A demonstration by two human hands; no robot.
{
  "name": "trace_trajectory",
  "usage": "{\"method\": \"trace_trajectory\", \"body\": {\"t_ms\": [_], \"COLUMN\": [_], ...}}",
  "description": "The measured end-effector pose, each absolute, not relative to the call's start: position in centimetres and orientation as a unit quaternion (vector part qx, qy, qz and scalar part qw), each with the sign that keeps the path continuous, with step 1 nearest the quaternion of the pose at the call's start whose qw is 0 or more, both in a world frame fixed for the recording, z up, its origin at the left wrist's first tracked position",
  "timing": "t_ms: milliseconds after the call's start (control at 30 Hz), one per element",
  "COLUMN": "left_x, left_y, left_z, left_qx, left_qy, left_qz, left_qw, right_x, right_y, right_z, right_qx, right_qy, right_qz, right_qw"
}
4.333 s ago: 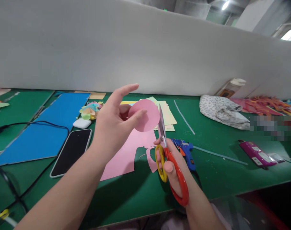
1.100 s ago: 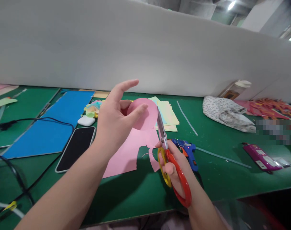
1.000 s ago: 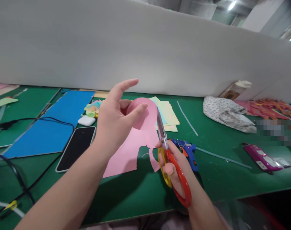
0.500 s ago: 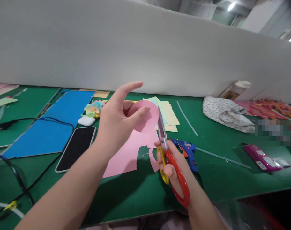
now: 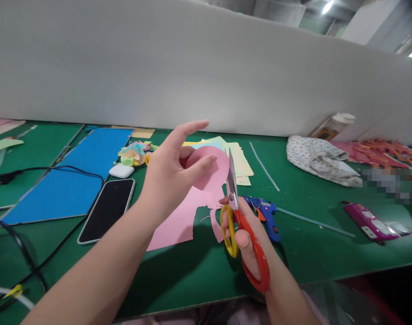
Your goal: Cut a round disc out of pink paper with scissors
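Observation:
Between thumb and fingers, my left hand [image 5: 174, 167] pinches a round pink paper piece [image 5: 214, 169], its index finger raised. My right hand [image 5: 248, 239] grips scissors [image 5: 251, 246] with one red and one yellow handle loop. Their blades point up and stand slightly apart at the right edge of the pink round. Below, a larger pink paper sheet [image 5: 175, 225] with a cut-out edge lies on the table, and a curved pink offcut [image 5: 217, 225] is beside it. Behind the hands are stacked pale yellow and blue papers [image 5: 243, 164].
A blue glue gun [image 5: 269, 216] with a long glue stick lies right of my right hand. Left are a phone [image 5: 107, 210], a white case [image 5: 122, 170], a paper flower [image 5: 134, 153], a blue board [image 5: 77, 180] and black cables. A patterned cloth [image 5: 321, 160] and purple device [image 5: 370, 221] lie right.
My left hand and the pink round have shifted slightly right and down. The scissor blades have opened a little wider.

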State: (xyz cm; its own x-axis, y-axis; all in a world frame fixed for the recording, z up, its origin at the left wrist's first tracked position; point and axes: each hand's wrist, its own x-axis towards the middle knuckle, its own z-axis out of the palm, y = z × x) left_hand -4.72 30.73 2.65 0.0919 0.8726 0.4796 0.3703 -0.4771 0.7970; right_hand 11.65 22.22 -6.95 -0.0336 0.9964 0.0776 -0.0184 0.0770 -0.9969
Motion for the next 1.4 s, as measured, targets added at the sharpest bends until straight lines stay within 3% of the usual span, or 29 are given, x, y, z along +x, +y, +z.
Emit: {"method": "trace_trajectory", "body": {"t_ms": [1400], "left_x": [-5.2], "left_y": [30.7], "left_z": [3.7], "left_qx": [0.658], "left_qy": [0.486], "left_qz": [0.524], "left_qw": [0.235], "right_x": [12.0], "right_y": [21.6], "right_z": [-5.6], "right_qx": [-0.488], "right_qy": [-0.538], "right_qz": [0.512], "right_qw": [0.458]}}
